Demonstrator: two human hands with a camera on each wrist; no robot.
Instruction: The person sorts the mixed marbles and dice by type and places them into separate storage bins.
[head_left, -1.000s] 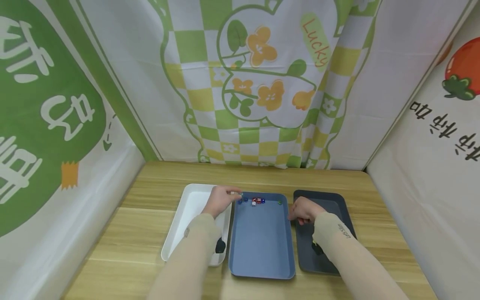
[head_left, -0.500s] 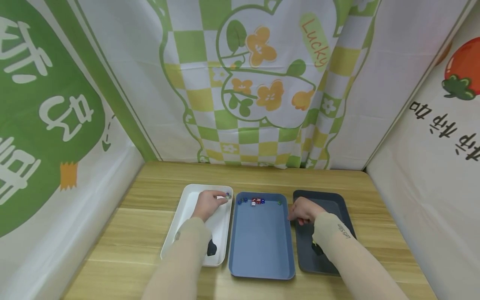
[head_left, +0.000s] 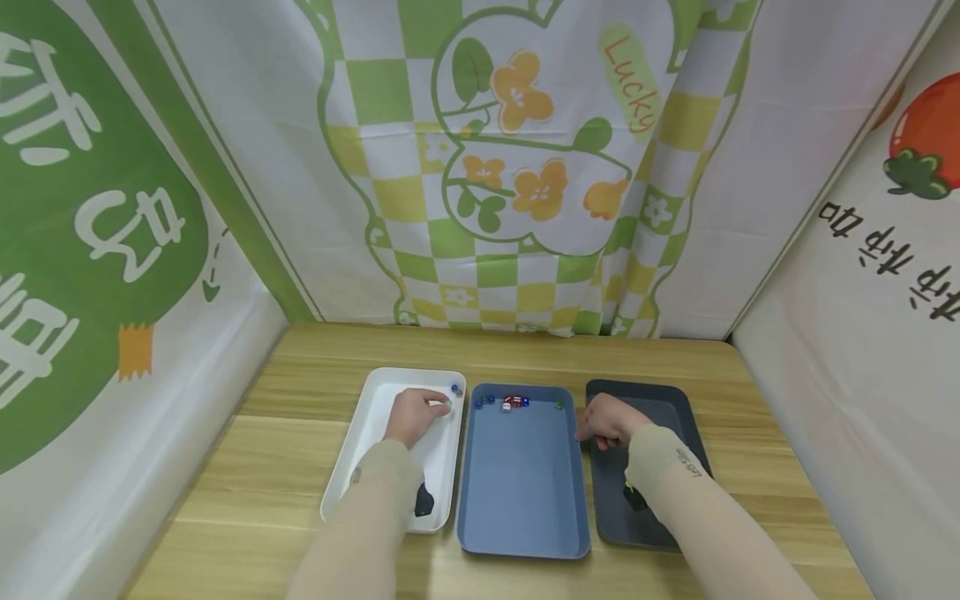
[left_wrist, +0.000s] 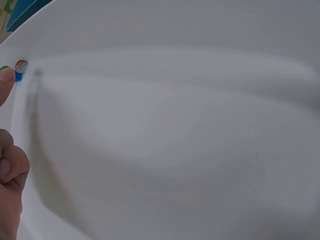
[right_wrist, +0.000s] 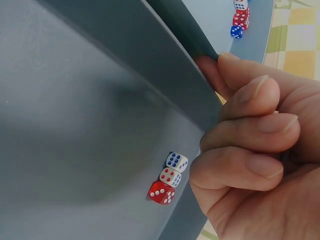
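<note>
My left hand (head_left: pixel 412 417) is over the white tray (head_left: pixel 352 467), pinching a small pale marble (head_left: pixel 447 405) between thumb and fingertip. A blue marble (head_left: pixel 454 388) and a clear one lie together in that tray's far right corner; in the left wrist view the fingertip (left_wrist: pixel 6 82) overlaps them. My right hand (head_left: pixel 611 418), fingers curled, hangs over the left side of the dark tray (head_left: pixel 611 517). Its thumb and forefinger pinch the right rim of the blue tray (head_left: pixel 525 492). Beside its knuckles, two white dice (right_wrist: pixel 173 169) and a red die (right_wrist: pixel 161 193) lie in the dark tray.
Along the blue tray's far end lie several marbles (head_left: pixel 484 401), red, white and blue dice (head_left: pixel 514 402), and a green marble (head_left: pixel 558 405). The three trays stand side by side on a wooden table (head_left: pixel 247 467). A patterned curtain (head_left: pixel 517 283) hangs behind.
My left hand has moved left from the blue tray's far corner to the white tray, then slightly toward me. Marbles now show in the white tray's corner. The right hand has stayed still.
</note>
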